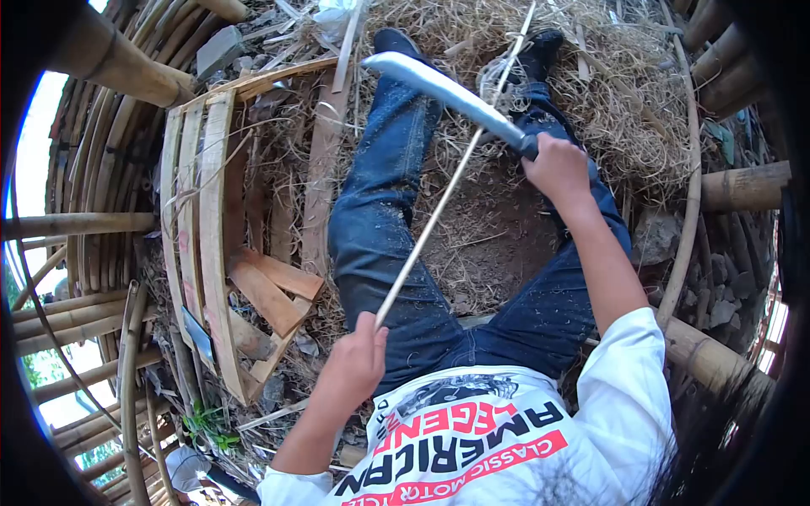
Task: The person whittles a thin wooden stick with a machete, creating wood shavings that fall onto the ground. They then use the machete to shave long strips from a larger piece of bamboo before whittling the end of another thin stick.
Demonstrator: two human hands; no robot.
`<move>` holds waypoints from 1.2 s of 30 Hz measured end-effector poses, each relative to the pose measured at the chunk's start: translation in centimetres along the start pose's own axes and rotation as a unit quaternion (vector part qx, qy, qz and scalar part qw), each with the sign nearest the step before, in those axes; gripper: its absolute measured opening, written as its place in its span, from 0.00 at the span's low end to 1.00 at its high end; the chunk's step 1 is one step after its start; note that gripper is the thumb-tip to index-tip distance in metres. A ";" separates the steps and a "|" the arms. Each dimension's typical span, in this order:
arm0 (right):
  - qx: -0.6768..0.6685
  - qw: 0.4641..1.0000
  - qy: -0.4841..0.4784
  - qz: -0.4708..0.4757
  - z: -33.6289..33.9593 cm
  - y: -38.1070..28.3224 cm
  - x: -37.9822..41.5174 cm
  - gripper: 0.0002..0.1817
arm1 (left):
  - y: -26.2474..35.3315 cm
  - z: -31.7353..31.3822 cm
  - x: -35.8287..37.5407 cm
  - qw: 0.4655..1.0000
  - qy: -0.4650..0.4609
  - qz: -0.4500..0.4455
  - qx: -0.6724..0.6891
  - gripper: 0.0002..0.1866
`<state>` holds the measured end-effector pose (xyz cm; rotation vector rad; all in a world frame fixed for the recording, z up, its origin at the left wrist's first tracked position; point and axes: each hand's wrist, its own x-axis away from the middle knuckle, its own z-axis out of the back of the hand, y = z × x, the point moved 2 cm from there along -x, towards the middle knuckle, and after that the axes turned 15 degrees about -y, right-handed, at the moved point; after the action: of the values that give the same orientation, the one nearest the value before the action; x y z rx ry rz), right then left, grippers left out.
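My right hand (558, 171) is wrapped round the dark handle of a machete (456, 94), whose broad, curved blade points up and to the left. Beneath the blade runs a long, thin bamboo strip (434, 221), crossing it near the handle in this view. The strip's near end is gripped in my left hand (356, 356), close to my left thigh. From there it slants away between my outstretched legs, its far end passing the top of the frame near my right foot. My palm hides the rest of the machete's handle.
A wooden slatted crate (215, 228) lies on its side at the left, with short boards (268, 291) in it. Pale shavings (629, 101) cover the ground around my feet. Bamboo poles (84, 223) form a fence at left; another pole (717, 358) lies by my right elbow.
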<state>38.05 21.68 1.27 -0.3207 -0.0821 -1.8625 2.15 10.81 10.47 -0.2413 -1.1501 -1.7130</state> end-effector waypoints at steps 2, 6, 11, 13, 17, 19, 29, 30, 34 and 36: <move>-0.002 0.995 0.026 0.101 -0.7 -0.3 1.7 0.13 | -0.2 0.9 -0.1 1.000 -0.017 -0.006 0.016 0.07; -0.018 0.982 0.001 0.188 -0.7 -0.3 2.0 0.12 | 0.0 1.4 0.6 1.000 -0.013 -0.017 0.004 0.07; -0.045 0.996 -0.040 -0.067 -0.4 4.4 -3.8 0.17 | -0.2 0.6 1.1 0.999 -0.001 0.024 -0.038 0.08; -0.050 0.995 -0.038 -0.072 0.4 4.1 -3.3 0.18 | -0.3 0.0 0.8 1.000 -0.019 0.004 0.013 0.06; -0.139 0.989 -0.034 -0.047 -1.5 3.1 0.7 0.17 | -2.6 -1.4 -0.8 0.989 -0.035 -0.085 0.116 0.11; -0.244 0.968 -0.052 -0.025 -2.6 1.3 4.2 0.15 | -3.4 -1.8 -1.6 0.943 -0.142 -0.024 0.301 0.12; -0.374 0.911 -0.103 0.139 -7.1 -5.8 16.8 0.13 | -2.0 -6.8 -3.9 0.791 -0.262 0.037 0.552 0.13; -0.354 0.915 -0.117 0.155 -6.7 -6.1 17.7 0.14 | -1.9 -7.3 -4.0 0.774 -0.265 0.043 0.574 0.12; -0.319 0.911 -0.143 0.219 -5.1 -6.6 19.3 0.14 | -1.6 -9.1 -4.0 0.749 -0.251 0.043 0.612 0.08; -0.309 0.906 -0.161 0.239 -3.7 -6.8 19.6 0.14 | -1.5 -9.8 -3.9 0.757 -0.253 0.014 0.602 0.08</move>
<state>25.54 4.84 3.52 -0.9961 0.3442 -1.2886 6.13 5.65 2.02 0.1129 -2.3918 -0.5717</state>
